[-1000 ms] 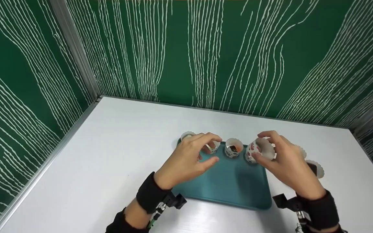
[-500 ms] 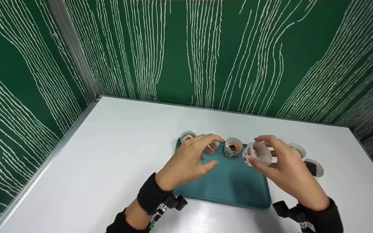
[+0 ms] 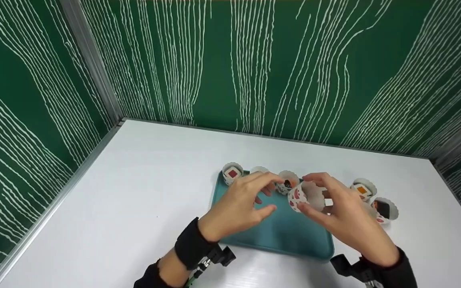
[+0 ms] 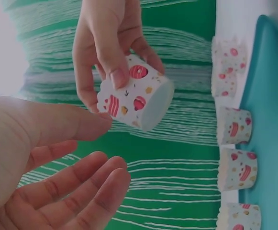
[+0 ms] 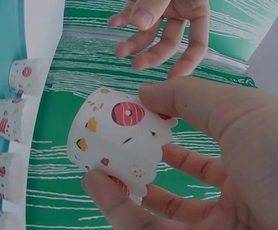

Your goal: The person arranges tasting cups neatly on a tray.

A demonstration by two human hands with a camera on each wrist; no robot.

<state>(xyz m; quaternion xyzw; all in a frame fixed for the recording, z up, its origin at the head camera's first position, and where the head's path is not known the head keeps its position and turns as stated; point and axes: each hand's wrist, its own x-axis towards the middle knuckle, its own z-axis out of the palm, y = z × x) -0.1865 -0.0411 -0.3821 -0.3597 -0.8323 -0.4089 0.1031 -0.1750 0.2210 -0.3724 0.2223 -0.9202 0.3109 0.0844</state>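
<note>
My right hand (image 3: pixel 344 214) grips a paper baking cup (image 3: pixel 296 197) above the tray's back right part. The cup is white with red and orange cake prints, tilted with its scalloped mouth towards my palm. In the right wrist view, thumb and fingers hold this cup (image 5: pixel 112 136) by its side. My left hand (image 3: pixel 240 202) hovers over the tray's left part, thumb and fingers spread, holding nothing. In the left wrist view its thumb tip overlaps the held cup (image 4: pixel 134 98) at the scalloped rim. The inside of the held cup is mostly hidden.
A teal tray (image 3: pixel 270 238) lies on the white table (image 3: pixel 154 172). Along its back edge stand similar cups, one with a red-and-white square piece (image 3: pixel 233 173), another with dark and orange contents (image 3: pixel 287 184). Right of the tray are cups (image 3: pixel 363 189) with orange-and-white and black pieces. Green walls enclose the table.
My right hand has carried the baking cup leftwards and slightly down, uncovering the cups on the right. My left hand has shifted a little right, uncovering the cup at the tray's back left corner.
</note>
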